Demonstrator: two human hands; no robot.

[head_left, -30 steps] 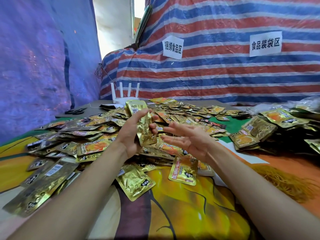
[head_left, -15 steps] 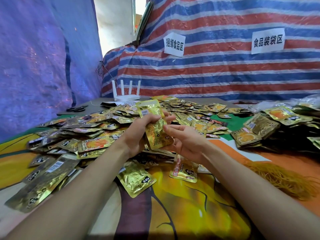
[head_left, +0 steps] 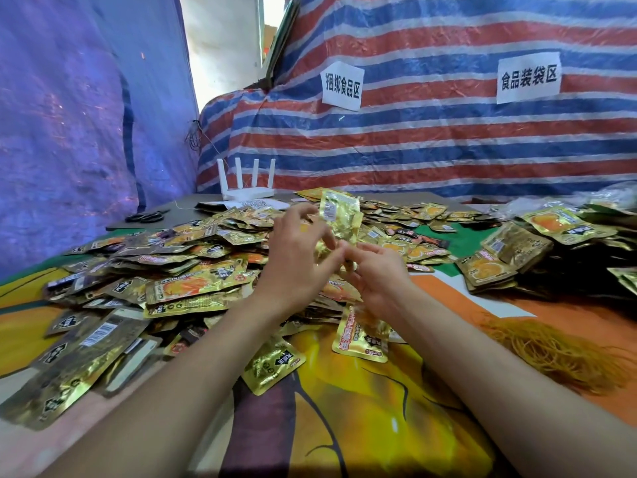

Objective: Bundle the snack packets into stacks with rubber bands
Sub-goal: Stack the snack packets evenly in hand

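Observation:
A thin stack of gold snack packets (head_left: 339, 215) stands upright above the heap, barcode side towards me. My left hand (head_left: 296, 260) holds its lower part between curled fingers, with the thumb raised. My right hand (head_left: 375, 274) pinches the bottom edge of the same stack from the right. A large heap of loose packets (head_left: 193, 270) spreads across the table's left and middle. Two single packets (head_left: 272, 363) (head_left: 362, 336) lie near me. A tangle of yellow rubber bands (head_left: 558, 353) lies to the right of my right forearm.
Stacked packets (head_left: 489, 270) and more heaped ones sit at the right. A white router (head_left: 246, 188) and black scissors (head_left: 146, 217) lie at the table's far left. Striped tarpaulin with two paper signs (head_left: 341, 85) closes off the back; blue tarpaulin hangs on the left.
My left hand lifted the packets higher and turned them upright. My right hand, open a second ago, closed in and took the stack's bottom edge.

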